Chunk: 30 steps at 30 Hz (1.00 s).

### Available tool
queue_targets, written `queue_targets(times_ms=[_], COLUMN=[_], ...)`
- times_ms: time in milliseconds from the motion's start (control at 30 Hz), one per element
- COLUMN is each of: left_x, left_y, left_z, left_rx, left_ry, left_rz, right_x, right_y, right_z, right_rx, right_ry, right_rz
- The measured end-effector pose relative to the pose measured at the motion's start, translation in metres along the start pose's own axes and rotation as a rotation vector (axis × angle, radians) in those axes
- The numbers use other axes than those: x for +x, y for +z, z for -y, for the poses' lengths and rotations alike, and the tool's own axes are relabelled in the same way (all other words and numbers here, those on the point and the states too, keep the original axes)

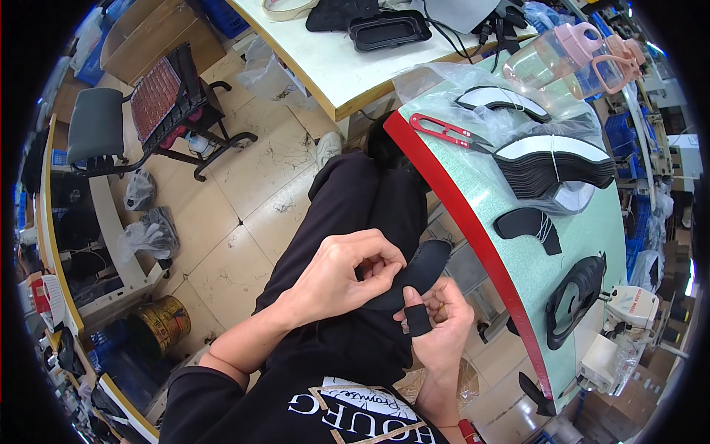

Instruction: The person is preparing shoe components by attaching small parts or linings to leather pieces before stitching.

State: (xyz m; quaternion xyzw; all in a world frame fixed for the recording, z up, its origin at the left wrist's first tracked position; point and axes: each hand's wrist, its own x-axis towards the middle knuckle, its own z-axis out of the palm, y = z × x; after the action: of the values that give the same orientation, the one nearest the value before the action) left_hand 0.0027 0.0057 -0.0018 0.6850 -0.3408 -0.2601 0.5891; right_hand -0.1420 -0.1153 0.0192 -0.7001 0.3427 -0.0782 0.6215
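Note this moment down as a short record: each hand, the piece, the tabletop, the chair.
Left hand: fingertips pinched together beside the black piece
Right hand: holding the black piece; black band around thumb
Black piece: curved, above dark trousers
Green tabletop: red snips, tied stack of curved pieces
Chair: upper left, grey backrest

Mid-frame, a curved fabric piece (pixel 430 265) is black; at right, a broad, smooth tabletop (pixel 584 231) is pale green with a red edge (pixel 466 222); upper right, slim metal snips (pixel 462 138) have red handles.
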Motion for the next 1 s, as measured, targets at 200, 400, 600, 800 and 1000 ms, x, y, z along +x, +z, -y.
queue_targets(times_ms=[200, 400, 600, 800, 1000], left_x=[-0.006, -0.007, -0.001, -0.008, -0.003], left_y=[0.007, 0.009, 0.014, 0.017, 0.047], left_z=[0.001, 0.003, -0.006, 0.005, 0.066], left_rx=[0.056, 0.049, 0.226, 0.348, 0.427], left_ry=[-0.005, -0.006, 0.071, 0.112, 0.131], left_rz=[-0.005, -0.086, -0.069, -0.177, -0.270], right_x=[-0.002, -0.004, 0.006, 0.000, 0.030], right_y=[0.003, -0.001, 0.000, 0.006, 0.004], right_z=[-0.001, -0.001, -0.008, -0.012, -0.047], right_rx=[-0.008, -0.016, 0.016, -0.443, -0.335], right_ry=[-0.007, 0.007, -0.044, -0.203, -0.271], right_rz=[-0.001, -0.020, -0.035, -0.091, 0.026])
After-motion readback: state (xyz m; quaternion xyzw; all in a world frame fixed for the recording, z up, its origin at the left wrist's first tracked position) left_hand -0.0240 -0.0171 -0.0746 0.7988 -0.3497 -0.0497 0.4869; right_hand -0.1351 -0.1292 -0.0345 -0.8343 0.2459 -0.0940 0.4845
